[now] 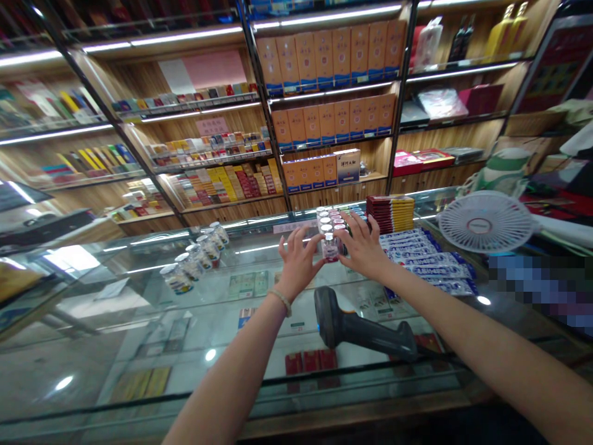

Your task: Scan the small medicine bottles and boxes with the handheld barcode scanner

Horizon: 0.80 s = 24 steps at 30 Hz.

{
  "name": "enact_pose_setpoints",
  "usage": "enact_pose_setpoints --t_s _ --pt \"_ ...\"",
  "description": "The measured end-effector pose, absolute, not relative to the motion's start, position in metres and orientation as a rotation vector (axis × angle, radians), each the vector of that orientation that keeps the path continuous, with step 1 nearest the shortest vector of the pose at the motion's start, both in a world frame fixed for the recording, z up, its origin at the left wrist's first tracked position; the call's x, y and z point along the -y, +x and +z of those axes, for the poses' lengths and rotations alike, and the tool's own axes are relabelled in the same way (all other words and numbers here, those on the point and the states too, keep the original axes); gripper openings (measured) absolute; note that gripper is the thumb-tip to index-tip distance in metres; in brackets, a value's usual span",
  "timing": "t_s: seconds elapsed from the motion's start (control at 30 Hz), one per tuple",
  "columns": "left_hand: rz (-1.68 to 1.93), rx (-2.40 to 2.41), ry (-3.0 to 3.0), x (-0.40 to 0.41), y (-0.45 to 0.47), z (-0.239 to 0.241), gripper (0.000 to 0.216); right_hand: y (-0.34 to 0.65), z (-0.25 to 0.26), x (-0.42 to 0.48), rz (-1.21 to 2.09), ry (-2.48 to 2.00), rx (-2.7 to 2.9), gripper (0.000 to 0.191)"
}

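On the glass counter, my left hand (299, 259) has its thumb and forefinger against the left side of a small clear lidded jar (330, 250). My right hand (361, 248) holds the same jar from the right, its other fingers spread over the neighbouring jars. The jar stands upright at the near end of rows of similar jars with white and pink lids (325, 220). Part of these rows is hidden behind my right fingers. Nearer to me, a black handheld barcode scanner (365, 327) lies on the glass between my forearms.
A row of white-lidded jars (194, 262) stands on the left of the counter. Right of my hands are stacked red and yellow packs (390, 214), blue-and-white packets (426, 259) and a white fan (486, 221). Shelves with orange boxes (331, 59) line the back wall.
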<state>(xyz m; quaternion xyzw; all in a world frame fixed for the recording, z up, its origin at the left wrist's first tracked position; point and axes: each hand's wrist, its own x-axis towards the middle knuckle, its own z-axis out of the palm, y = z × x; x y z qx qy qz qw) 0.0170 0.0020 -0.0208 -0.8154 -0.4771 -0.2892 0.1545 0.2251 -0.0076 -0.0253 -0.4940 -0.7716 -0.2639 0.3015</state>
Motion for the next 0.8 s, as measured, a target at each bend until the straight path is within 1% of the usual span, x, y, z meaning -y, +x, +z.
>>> enact_pose_setpoints --t_s 0.17,0.23,0.3,0.37,0.43,0.5,0.63,0.8 --pt "-0.828 1.354 -2.333 -0.003 0.016 -0.022 0.056 0.225 -0.025 0.007 -0.685 -1.332 2.057 0.049" --pt "-0.823 1.340 -2.333 -0.003 0.015 -0.023 0.061 0.226 -0.025 0.008 -0.677 -1.333 2.062 0.050" --pt "-0.821 1.323 -2.332 -0.003 0.013 -0.022 0.070 0.228 -0.024 0.009 -0.674 -1.318 2.073 0.056" --pt "-0.813 1.300 -2.329 -0.003 0.010 -0.022 0.078 0.230 -0.023 0.010 -0.677 -1.304 2.083 0.067" --pt "-0.794 1.279 -2.322 -0.002 0.007 -0.022 0.082 0.231 -0.022 0.011 -0.689 -1.304 2.089 0.076" --pt "-0.781 1.273 -2.310 -0.002 0.005 -0.022 0.084 0.231 -0.022 0.013 -0.703 -1.316 2.093 0.080" --pt "-0.791 1.347 -2.289 0.001 0.002 -0.020 0.083 0.226 -0.018 0.016 -0.730 -1.310 2.102 0.079" --pt "-0.827 1.342 -2.248 0.001 -0.010 -0.005 0.082 0.222 -0.005 0.017 -0.761 -1.234 2.110 0.067"
